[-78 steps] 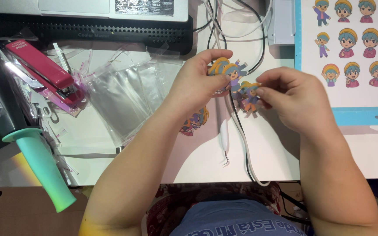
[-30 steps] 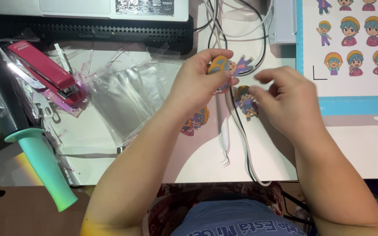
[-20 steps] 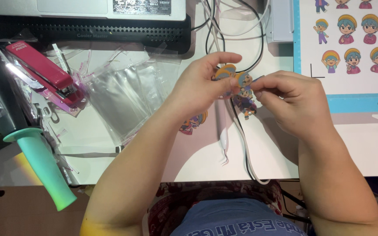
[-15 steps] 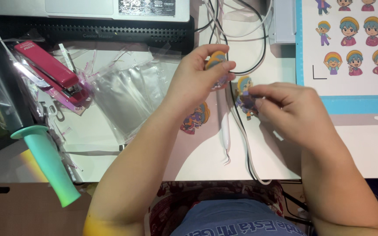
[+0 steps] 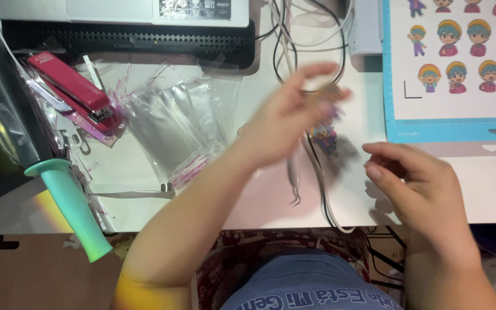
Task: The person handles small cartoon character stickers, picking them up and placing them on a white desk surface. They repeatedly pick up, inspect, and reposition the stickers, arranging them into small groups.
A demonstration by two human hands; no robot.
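Left hand motion-blurred, raised over white table, fingers half curled; can't tell whether it grips anything. Small colourful cartoon-figure cutout just right of it, partly under its fingers, contact unclear. Right hand well right of cutout, loosely curled, holding nothing. Clear plastic sleeves left of left hand, red stapler farther left. Blue-edged sticker sheet above right hand.

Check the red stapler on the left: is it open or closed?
Closed, as far as shows: the red stapler lies flat on the desk beside the clear bags, its top arm down along the base.
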